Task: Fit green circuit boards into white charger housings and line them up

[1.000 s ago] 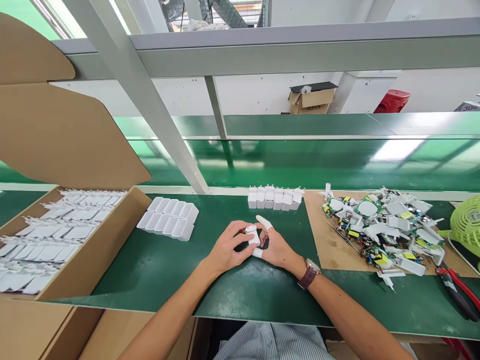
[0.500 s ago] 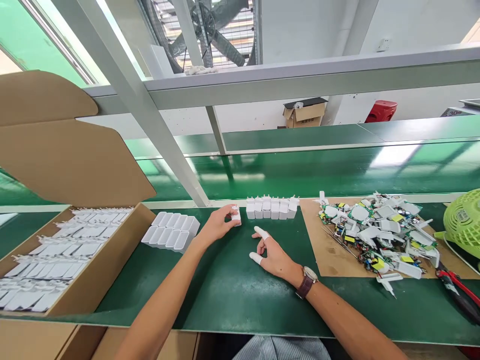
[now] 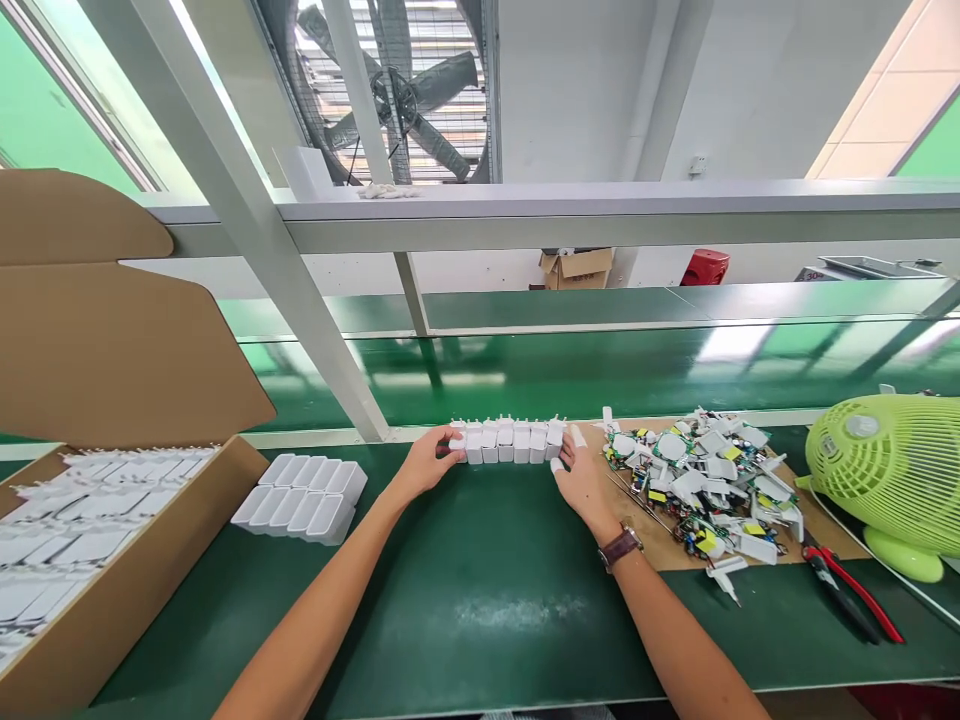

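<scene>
Green-topped worktop [image 3: 487, 560] is framed by pale metal beams, with a large grey wall fan [image 3: 394, 100] seen behind. On it, near the far edge, a row of small white box-shaped plastic casings [image 3: 506, 442] is set upright, side by side, between the two hands. The casing at the left end is pinched between thumb and fingers of the left hand [image 3: 429, 462]. At the other end, the right hand [image 3: 583, 485] is held with thumb and forefinger spread, both tips covered in white; whether the last casing is pressed by them cannot be told. To the left, a double-row block of white casings [image 3: 300, 497] is placed beside an open brown cardboard box [image 3: 187, 535]. To the right, a jumbled heap of white parts and circuit boards [image 3: 705, 475] is spread on a flat brown sheet [image 3: 656, 545].
</scene>
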`<control>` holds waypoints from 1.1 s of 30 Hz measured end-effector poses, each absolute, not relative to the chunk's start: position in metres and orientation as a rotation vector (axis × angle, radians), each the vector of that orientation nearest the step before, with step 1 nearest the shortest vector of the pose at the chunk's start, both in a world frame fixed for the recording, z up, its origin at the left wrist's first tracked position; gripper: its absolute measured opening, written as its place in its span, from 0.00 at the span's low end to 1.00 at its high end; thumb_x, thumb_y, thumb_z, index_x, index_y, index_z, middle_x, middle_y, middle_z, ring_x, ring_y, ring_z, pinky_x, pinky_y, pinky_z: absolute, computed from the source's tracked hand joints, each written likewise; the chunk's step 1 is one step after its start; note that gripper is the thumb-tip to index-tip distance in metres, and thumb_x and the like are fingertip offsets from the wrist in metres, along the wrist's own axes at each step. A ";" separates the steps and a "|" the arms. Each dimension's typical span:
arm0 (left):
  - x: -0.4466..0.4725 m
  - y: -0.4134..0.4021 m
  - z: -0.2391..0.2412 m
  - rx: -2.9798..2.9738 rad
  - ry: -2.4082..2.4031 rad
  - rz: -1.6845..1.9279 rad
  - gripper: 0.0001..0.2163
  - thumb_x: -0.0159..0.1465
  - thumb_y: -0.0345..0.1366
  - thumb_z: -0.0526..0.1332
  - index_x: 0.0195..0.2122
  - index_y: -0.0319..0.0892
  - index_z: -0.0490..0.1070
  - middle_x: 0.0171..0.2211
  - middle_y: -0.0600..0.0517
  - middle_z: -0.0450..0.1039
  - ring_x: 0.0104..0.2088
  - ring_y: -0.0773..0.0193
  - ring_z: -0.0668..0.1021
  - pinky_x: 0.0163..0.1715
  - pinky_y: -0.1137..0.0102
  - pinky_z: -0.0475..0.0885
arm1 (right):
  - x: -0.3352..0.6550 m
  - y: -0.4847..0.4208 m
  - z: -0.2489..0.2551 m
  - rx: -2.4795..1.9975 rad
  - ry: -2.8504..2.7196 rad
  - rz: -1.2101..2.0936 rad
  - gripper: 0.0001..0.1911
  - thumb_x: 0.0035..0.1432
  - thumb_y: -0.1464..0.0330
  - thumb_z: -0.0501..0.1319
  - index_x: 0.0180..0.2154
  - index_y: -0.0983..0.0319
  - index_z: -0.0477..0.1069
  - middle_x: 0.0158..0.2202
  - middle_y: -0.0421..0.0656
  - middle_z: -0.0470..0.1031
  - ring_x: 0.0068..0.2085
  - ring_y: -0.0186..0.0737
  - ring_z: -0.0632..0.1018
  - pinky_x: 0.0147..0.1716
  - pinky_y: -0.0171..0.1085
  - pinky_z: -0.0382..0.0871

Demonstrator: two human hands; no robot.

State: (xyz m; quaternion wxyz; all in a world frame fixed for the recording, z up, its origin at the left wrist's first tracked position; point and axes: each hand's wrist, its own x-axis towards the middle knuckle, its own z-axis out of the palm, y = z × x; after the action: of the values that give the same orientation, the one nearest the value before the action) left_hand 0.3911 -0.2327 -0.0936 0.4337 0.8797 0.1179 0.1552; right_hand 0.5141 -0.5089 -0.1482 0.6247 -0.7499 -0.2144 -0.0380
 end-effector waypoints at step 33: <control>0.303 -0.251 -0.082 2.779 -0.185 0.505 0.13 0.68 0.46 0.58 0.32 0.46 0.76 0.63 0.45 0.71 0.40 0.54 0.83 0.42 0.59 0.80 | 0.500 -0.724 -0.075 -2.511 -0.726 -0.538 0.27 0.63 0.64 0.59 0.63 0.62 0.66 0.60 0.57 0.72 0.64 0.60 0.70 0.62 0.62 0.65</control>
State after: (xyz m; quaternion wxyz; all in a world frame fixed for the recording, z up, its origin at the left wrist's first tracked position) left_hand 0.3029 -0.2513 -0.0818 0.1547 0.9699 -0.0647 0.1763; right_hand 0.5000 -0.7236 -0.0748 0.2344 -0.9147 -0.2645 -0.1960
